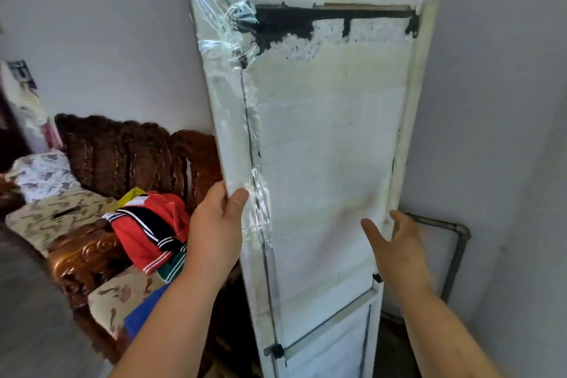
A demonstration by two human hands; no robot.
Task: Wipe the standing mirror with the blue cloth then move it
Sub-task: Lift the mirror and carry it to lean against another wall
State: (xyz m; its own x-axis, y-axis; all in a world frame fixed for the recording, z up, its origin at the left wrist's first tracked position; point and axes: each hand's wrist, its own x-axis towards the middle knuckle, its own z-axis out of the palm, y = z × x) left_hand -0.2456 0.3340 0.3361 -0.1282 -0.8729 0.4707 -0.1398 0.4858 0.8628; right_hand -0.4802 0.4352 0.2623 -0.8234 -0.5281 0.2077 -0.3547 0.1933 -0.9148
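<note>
head view: the standing mirror [322,147] leans on the wall [107,40], backing toward you. your left hand [214,224] grips its left edge to steady it; your right hand [395,242], spread and empty, hovers by the right edge. a blue patch [144,307] on the sofa [122,144] may be the cloth.

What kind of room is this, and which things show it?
Probably a home living room: a carved wooden sofa with patterned cushions, clothes piled on it, and a standing mirror near the wall.

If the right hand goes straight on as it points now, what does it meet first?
The right hand would probably meet the right edge of the mirror first; depth is unclear.
</note>
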